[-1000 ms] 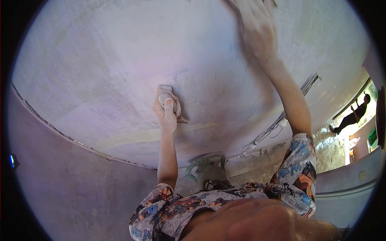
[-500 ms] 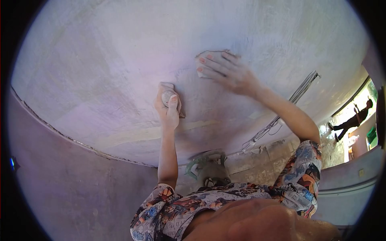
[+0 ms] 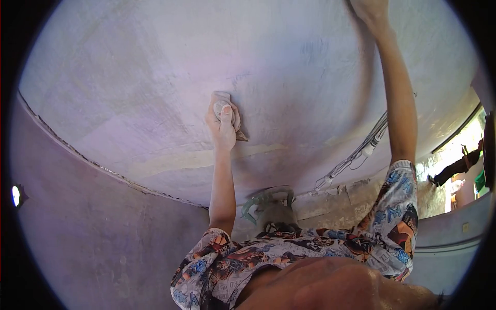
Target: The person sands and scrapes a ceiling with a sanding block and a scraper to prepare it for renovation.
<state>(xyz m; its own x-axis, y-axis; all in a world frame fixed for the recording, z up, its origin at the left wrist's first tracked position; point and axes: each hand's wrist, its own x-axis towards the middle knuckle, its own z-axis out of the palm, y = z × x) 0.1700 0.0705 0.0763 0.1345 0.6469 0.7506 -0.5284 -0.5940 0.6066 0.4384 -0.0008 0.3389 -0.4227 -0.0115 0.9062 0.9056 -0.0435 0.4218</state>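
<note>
My left hand point(image 3: 223, 126) is closed around a dusty pale object point(image 3: 221, 106) with a rounded knob under the thumb. A thin brownish corner point(image 3: 242, 136) sticks out below the fingers; the kind of object cannot be made out. This hand is at the pale plastered wall point(image 3: 170, 67). My right hand point(image 3: 370, 11) is raised high at the top edge of the view, close to the same wall. Its fingers are cut off by the frame, so whether it holds anything is hidden.
A bundle of cables point(image 3: 356, 152) hangs from the wall at lower right. Below me is a greenish chair point(image 3: 274, 204). Another person point(image 3: 460, 165) is by the bright opening at far right. A purple wall point(image 3: 98, 232) meets the pale one on the left.
My right hand has swept up and right from the middle of the wall, where it pressed a pale sheet flat. My left hand has shifted slightly up and right, still gripping its object.
</note>
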